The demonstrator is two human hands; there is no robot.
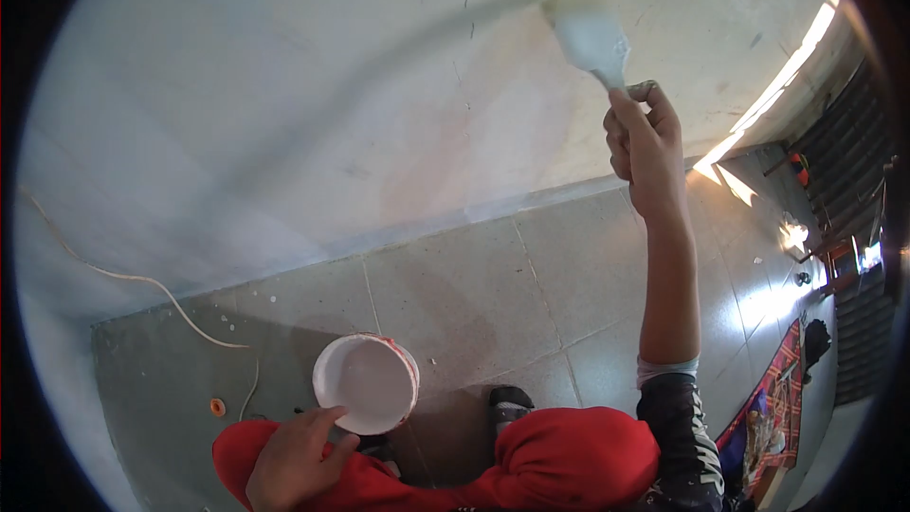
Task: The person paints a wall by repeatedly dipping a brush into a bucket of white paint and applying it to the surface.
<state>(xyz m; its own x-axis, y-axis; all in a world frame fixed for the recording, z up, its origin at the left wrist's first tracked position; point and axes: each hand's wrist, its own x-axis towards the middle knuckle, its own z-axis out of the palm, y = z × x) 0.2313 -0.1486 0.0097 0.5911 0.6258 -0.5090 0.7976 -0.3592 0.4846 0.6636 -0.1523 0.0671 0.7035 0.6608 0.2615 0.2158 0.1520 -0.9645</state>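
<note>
My right hand (646,137) is closed around the narrow handle of a wide, pale paintbrush (591,40). The bristle end, a little blurred, is up at the whitish wall (322,66), and a long shadow stretches leftward from it. My left hand (300,460) lies over my red-clothed knee with its fingers loosely apart and nothing in them. Its fingertips overlap the near edge of a white bucket (411,366) with red marks along the rim. Inside the bucket is a smooth whitish liquid (372,389).
Thin cracks run across the upper wall. A pale cord (142,278) trails from the wall onto the tiled floor (474,270), near a small orange ring (218,407). At right lie a red plaid cloth (785,370) and dark corrugated sheets (844,152).
</note>
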